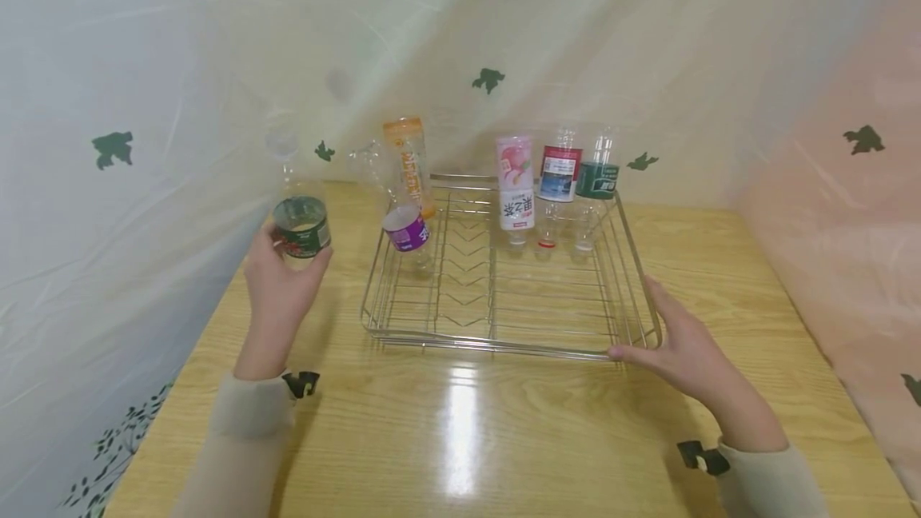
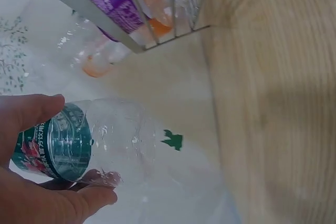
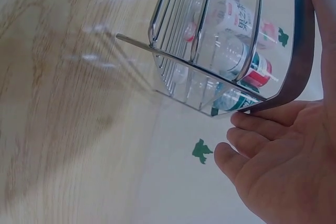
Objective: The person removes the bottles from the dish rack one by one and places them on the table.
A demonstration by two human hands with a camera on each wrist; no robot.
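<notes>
My left hand (image 1: pixel 282 282) grips a clear plastic bottle (image 2: pixel 118 135) with a green label, left of the wire dish rack (image 1: pixel 424 340). Its fingers and thumb wrap the label in the left wrist view. My right hand (image 1: pixel 687 346) rests against the near right corner of the rack, thumb along the front rim. In the right wrist view its other fingers (image 3: pixel 252 142) extend fairly straight beside the metal rim. At the rack's left stand a tilted purple-labelled bottle (image 1: pixel 406 229) and an orange-labelled bottle (image 1: pixel 408 158).
Toward the rack's right back lean a pink-and-white bottle (image 1: pixel 516 182), a red-labelled bottle (image 1: pixel 558 174) and a green-labelled bottle (image 1: pixel 598 181), necks down. The rack sits on a wooden table (image 1: pixel 547 438). A patterned sheet (image 1: pixel 403 38) hangs behind, close to the table's far edge.
</notes>
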